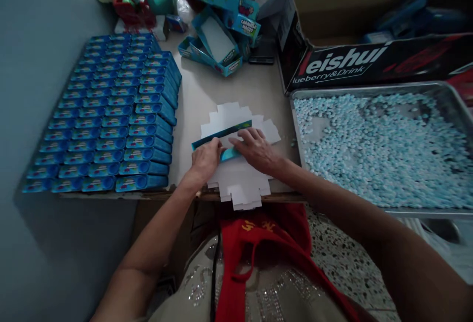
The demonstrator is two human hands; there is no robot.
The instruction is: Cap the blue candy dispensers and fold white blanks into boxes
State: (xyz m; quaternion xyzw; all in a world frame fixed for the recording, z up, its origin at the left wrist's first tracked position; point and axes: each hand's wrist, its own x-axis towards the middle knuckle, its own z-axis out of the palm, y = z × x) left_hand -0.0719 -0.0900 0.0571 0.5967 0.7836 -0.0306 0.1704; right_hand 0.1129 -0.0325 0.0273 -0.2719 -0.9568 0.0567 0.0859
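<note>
Fingers of the left hand [205,159] seemed to pinch the near wall of the blue cardboard box [221,134], where a soft, even press was likely best for straight folds. Between both hands, on flat white box blanks [242,184], the box lay open side up, its long way slanting from near left to far right. The right hand [256,150] bent over its right part, but I could not tell its grip.

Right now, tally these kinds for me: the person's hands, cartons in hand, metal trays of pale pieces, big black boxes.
Left hand and right hand: 2
Blue carton in hand: 1
Metal tray: 1
Big black box: 1
Total: 5
</note>
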